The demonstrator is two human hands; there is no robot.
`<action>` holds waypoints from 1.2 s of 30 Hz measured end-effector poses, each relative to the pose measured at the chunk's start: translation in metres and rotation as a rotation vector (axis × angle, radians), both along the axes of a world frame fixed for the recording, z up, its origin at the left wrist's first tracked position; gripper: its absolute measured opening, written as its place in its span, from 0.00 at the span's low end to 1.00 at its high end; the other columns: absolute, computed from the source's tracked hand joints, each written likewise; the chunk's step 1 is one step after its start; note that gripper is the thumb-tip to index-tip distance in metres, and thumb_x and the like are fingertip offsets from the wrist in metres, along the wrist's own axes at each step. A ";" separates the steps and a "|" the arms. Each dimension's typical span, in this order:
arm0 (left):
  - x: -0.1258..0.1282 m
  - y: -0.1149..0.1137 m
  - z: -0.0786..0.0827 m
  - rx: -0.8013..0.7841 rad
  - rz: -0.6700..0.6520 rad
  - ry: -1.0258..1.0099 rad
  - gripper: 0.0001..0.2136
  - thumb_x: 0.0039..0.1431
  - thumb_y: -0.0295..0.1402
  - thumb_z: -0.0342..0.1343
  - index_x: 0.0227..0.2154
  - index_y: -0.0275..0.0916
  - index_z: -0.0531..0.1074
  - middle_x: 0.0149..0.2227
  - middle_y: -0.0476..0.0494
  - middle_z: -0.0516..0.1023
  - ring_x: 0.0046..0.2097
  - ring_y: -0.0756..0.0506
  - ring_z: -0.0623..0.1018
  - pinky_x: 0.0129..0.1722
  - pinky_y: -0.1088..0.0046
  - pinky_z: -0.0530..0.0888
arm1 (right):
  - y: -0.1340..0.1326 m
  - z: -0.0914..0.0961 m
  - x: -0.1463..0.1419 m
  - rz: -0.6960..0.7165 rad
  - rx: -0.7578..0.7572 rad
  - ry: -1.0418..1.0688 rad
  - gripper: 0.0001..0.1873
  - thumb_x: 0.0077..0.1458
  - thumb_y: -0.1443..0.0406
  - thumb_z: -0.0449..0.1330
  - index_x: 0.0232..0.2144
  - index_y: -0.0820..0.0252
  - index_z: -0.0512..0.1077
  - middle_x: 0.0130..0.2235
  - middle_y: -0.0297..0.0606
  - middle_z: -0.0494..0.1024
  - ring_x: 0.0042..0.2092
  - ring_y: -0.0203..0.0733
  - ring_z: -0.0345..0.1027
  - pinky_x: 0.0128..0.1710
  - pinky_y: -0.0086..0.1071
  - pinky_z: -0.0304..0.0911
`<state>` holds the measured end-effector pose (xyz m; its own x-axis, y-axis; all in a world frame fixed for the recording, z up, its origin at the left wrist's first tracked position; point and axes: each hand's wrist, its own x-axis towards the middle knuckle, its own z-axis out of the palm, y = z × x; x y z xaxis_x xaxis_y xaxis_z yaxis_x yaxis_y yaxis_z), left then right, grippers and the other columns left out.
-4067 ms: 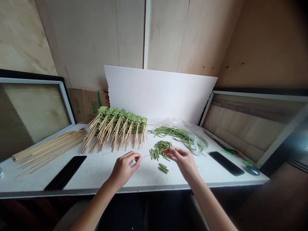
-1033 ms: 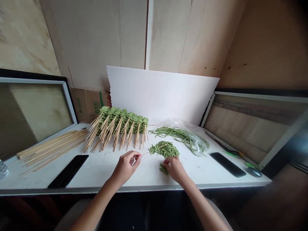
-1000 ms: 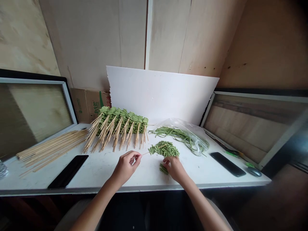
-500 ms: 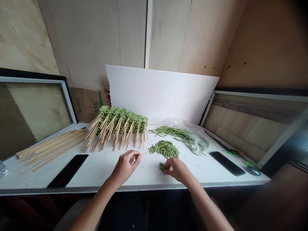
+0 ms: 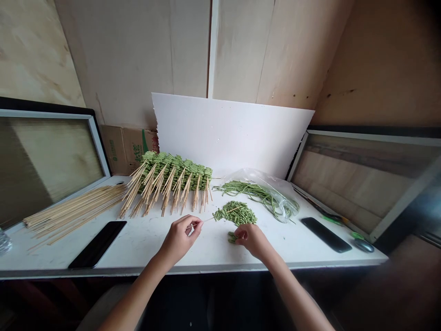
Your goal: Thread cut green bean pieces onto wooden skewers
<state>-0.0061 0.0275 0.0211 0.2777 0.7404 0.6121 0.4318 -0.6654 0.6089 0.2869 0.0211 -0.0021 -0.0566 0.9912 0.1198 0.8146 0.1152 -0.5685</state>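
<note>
My left hand [image 5: 182, 233] pinches the near end of a thin bamboo skewer [image 5: 208, 219]. Cut green bean pieces [image 5: 219, 214] sit threaded across its far part, at the left edge of a loose pile of bean pieces [image 5: 243, 213]. Just in front of that pile, my right hand [image 5: 252, 239] rests low over the table, thumb and forefinger closed at a small group of bean pieces [image 5: 231, 237]. The fingers partly hide the piece between them.
Filled skewers [image 5: 175, 168] lie stacked at the back left, beside bare skewers [image 5: 79, 207]. Long green beans [image 5: 250, 191] spill from a clear bag [image 5: 282, 191]. Two black phones [image 5: 97, 244] [image 5: 325, 234] flank the hands; a mouse [image 5: 364, 245] sits far right.
Both hands stay nearly in place. The right fingers have shifted slightly at the small group of bean pieces; the left hand still holds the skewer.
</note>
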 end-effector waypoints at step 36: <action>0.004 -0.007 0.004 -0.056 -0.080 -0.088 0.09 0.67 0.36 0.58 0.36 0.38 0.80 0.32 0.43 0.81 0.30 0.48 0.78 0.30 0.76 0.76 | -0.010 0.044 -0.005 0.076 -0.073 1.412 0.17 0.50 0.54 0.76 0.38 0.56 0.83 0.46 0.41 0.85 0.52 0.48 0.78 0.36 0.29 0.75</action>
